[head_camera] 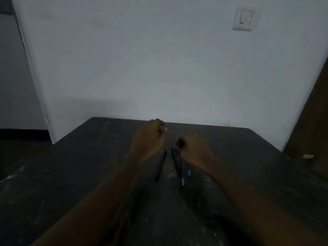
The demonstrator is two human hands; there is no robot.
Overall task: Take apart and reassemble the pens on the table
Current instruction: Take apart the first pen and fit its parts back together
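Note:
Several dark pens lie side by side on the dark table (88, 174) between my wrists, one at the left (161, 166) and a pair at the right (178, 163) with pale tips toward me. My left hand (149, 139) is curled above the far end of the left pen, and a small pale piece (165, 129) shows at its fingertips. My right hand (193, 150) is curled over the far ends of the right pens, fingers closed. The dim, blurred picture hides what either hand grips.
The worn dark table reaches to a white wall (159, 68) with a light switch (243, 19). A small pale object (308, 156) lies near the table's right edge. A brown door (312, 112) stands at the right.

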